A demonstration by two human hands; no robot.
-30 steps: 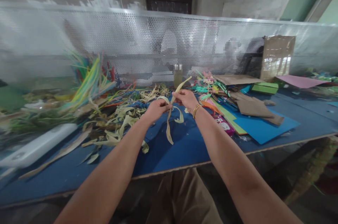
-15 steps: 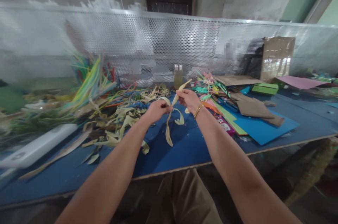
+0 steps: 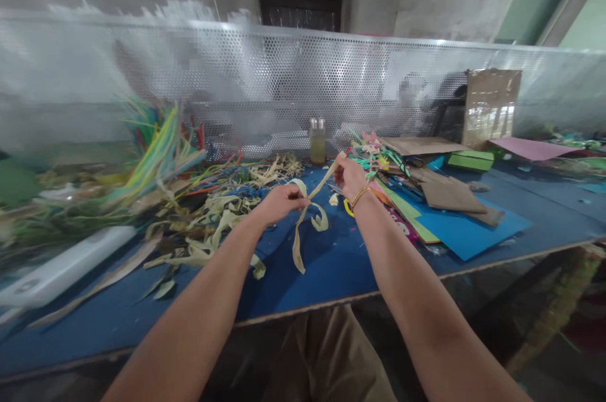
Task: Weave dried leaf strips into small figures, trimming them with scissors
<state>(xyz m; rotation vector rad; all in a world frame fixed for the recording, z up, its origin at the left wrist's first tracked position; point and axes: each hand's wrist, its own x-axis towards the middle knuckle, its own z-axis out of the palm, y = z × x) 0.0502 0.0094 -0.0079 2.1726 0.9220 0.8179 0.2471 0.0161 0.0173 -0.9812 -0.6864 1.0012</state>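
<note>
Pale dried leaf strips (image 3: 322, 184) stretch between my two hands over the blue tabletop. My left hand (image 3: 283, 201) pinches the strips where they cross, and two loose ends hang below it, one long and one curled. Up and to the right, my right hand (image 3: 349, 176), with a gold bracelet at its wrist, is closed on the upper end of one strip. That strip runs taut and slanting between the hands. A pile of similar dried leaves (image 3: 227, 219) lies to the left of my left hand.
Behind my hands stands a bottle (image 3: 317, 141) before a perforated metal panel (image 3: 326, 61). At left are bundled coloured strips (image 3: 158, 156) and a long white case (image 3: 71, 266). Blue paper (image 3: 466, 231), brown cardboard (image 3: 452, 194) and a pink sheet (image 3: 533, 147) lie at right.
My right hand has moved up and right, drawing the strip out longer and straighter from my left hand. My left hand stays nearly in place, still pinching the strips.
</note>
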